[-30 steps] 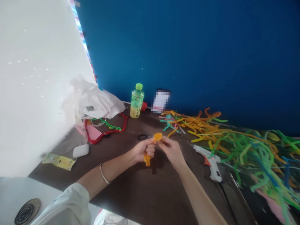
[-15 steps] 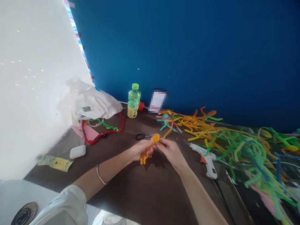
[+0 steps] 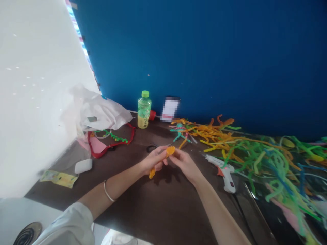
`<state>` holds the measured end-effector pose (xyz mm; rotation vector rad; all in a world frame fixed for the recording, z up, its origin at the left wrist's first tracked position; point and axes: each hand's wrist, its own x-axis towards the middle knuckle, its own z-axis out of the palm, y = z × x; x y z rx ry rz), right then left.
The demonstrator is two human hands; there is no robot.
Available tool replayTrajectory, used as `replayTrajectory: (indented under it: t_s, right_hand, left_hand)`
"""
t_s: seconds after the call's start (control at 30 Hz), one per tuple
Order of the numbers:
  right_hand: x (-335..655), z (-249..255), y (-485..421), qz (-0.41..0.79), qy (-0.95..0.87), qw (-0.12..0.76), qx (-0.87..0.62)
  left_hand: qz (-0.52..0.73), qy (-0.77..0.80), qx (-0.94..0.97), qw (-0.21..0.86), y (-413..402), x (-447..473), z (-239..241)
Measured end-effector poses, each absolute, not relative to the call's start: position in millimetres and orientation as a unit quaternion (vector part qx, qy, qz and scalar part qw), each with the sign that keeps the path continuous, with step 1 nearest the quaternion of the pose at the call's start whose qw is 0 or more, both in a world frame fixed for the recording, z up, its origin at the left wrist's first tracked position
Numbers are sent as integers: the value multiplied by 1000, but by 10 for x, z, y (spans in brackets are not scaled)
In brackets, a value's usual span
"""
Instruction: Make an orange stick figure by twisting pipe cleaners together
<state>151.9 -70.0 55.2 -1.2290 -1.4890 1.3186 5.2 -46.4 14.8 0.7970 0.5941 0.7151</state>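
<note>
Both hands meet over the dark table [image 3: 158, 207] on an orange pipe-cleaner piece [image 3: 170, 150]. My left hand [image 3: 153, 161] is closed around its lower stem, whose end sticks out below the fist. My right hand [image 3: 186, 164] pinches the coiled orange top with fingertips. A thin bracelet sits on my left wrist.
A white glue gun [image 3: 224, 171] lies right of my right hand. A heap of orange, green and blue pipe cleaners [image 3: 258, 154] fills the right side. Black scissors [image 3: 152, 148], a green-capped bottle [image 3: 143, 110], a white plastic bag [image 3: 100, 112], a red pouch [image 3: 102, 144] and a white case [image 3: 83, 165] lie behind and to the left.
The orange stem showing below my left fist has grown shorter. Both hands stay on the piece while the view drifts slightly right and up.
</note>
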Motion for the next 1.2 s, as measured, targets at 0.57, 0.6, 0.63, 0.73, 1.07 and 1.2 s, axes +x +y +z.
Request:
replayTrajectory:
  t_s: [0.57, 0.6, 0.63, 0.73, 1.07, 1.2]
  right_hand:
    - [1560, 558, -673, 534, -541, 393, -517]
    - [1556, 544, -685, 531, -534, 400, -523]
    - [1551, 529, -698, 527, -527, 407, -528]
    - [1518, 470, -736, 503, -515, 435, -541]
    - [1453, 476, -703, 340, -632, 377, -586]
    - [1661, 584, -644, 216, -764, 218, -567]
  left_hand:
    - [408, 310, 474, 717, -481, 93, 105]
    - [418, 313, 481, 703, -487, 99, 104]
    - [428, 317, 488, 691, -494, 105, 102]
    - [444, 329, 502, 666, -515, 129, 95]
    - [458, 339, 482, 665, -470, 145, 54]
    - [489, 360, 415, 677, -377, 126, 15]
